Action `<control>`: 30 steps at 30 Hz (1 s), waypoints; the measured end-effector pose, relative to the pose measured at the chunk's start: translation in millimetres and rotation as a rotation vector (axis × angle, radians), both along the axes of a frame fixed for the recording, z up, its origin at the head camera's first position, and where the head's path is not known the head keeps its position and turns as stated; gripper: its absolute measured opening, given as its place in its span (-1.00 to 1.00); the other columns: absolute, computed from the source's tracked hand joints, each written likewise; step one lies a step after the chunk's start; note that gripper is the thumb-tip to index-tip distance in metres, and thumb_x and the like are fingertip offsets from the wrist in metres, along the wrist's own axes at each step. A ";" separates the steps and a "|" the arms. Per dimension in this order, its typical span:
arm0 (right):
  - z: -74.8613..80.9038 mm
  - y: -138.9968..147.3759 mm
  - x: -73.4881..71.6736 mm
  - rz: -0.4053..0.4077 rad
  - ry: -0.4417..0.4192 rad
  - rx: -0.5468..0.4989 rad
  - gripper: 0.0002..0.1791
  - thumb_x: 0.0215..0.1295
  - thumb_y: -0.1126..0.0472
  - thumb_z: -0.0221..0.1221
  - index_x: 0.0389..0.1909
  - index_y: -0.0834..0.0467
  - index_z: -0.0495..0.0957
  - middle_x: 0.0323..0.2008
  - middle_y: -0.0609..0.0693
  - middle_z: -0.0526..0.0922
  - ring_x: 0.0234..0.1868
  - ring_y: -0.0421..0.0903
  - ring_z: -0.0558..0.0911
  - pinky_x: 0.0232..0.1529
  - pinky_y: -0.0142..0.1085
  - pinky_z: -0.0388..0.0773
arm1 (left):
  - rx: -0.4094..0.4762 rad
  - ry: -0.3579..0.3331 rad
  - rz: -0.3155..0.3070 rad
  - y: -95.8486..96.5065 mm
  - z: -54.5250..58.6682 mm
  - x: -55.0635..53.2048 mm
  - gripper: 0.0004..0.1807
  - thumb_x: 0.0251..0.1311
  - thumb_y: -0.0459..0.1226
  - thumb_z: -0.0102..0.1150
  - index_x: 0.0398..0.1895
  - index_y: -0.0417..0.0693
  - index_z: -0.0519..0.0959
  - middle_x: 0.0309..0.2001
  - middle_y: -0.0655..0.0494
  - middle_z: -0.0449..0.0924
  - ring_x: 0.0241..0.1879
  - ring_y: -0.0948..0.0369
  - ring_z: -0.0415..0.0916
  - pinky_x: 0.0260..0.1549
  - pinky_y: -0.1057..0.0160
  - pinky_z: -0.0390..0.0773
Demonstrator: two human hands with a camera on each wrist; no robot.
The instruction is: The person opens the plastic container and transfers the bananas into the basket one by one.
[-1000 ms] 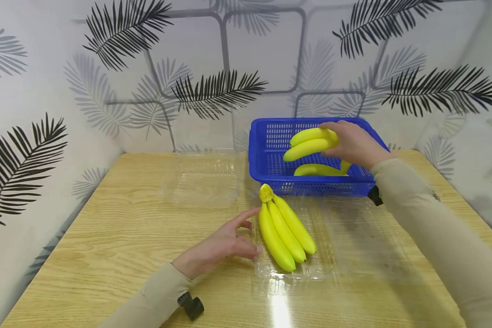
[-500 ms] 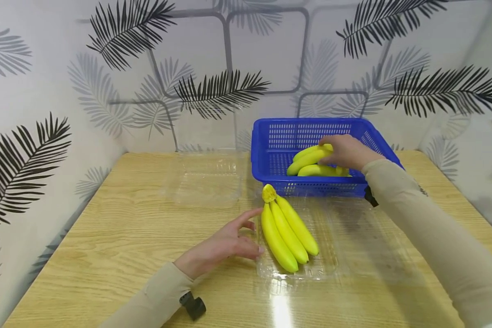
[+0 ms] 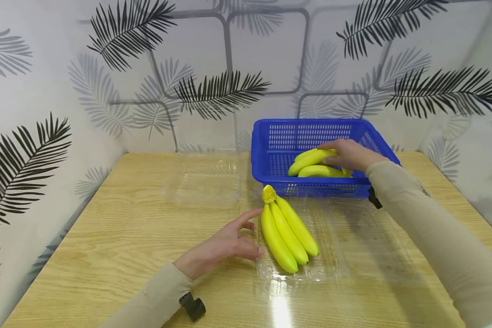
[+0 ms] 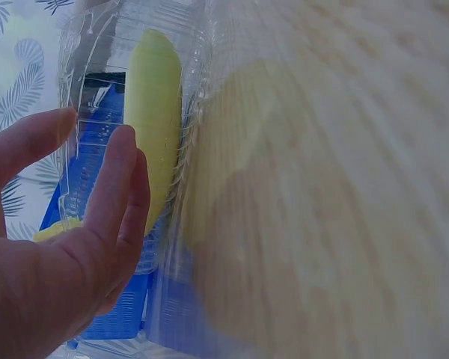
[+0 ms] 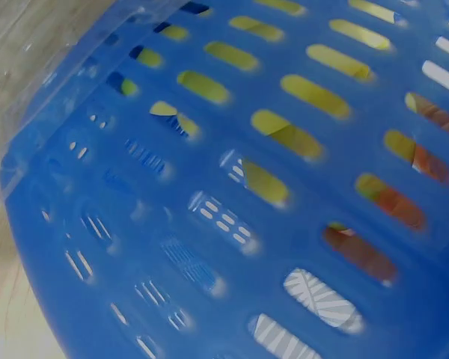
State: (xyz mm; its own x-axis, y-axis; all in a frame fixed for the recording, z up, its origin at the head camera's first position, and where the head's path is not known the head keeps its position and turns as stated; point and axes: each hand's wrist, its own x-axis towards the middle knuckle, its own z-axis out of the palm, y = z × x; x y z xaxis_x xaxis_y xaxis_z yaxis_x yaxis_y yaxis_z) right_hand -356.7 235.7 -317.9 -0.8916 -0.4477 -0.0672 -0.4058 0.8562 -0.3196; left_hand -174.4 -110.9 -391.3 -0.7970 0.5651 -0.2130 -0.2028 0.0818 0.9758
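Note:
In the head view, a bunch of yellow bananas lies in a clear plastic clamshell container, stems toward the back. My left hand is at the container's left side, thumb and index finger spread along its edge. The left wrist view shows those fingers fairly straight against the clear wall. My right hand reaches into the blue basket and grips a second bunch of bananas near its stem end. Beneath it lies another bunch. Through the slots of the basket wall, the right wrist view shows yellow bananas and fingers.
Another clear container stands open at the back left, its lid raised near the wall. The filled container's clear lid spreads flat to the right, under my right forearm. The patterned wall closes off the wooden table's back edge.
My right hand has lowered the bunch of bananas from above the basket down into it, onto the bunch lying there. The left hand has stayed at the container's edge.

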 end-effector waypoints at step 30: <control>9.3 -10.4 31.8 0.064 0.092 0.033 -0.58 0.39 0.33 0.13 0.24 0.25 0.50 0.15 0.26 0.55 0.17 0.25 0.49 0.16 0.15 0.42 | -0.008 0.000 0.006 0.9 -1.9 0.8 -0.03 0.07 -0.36 0.38 0.52 0.30 0.12 0.29 -0.20 0.11 -0.31 0.11 0.64 -0.07 0.16 0.57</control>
State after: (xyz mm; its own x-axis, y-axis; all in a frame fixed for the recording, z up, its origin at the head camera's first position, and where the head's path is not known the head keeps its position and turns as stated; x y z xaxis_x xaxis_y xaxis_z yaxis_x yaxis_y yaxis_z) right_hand -324.9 225.3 -308.6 -0.8644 -0.5028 -0.0023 -0.4863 0.8370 -0.2509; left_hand -173.6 -110.0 -393.2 -0.8004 0.5585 -0.2178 -0.2034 0.0888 0.9751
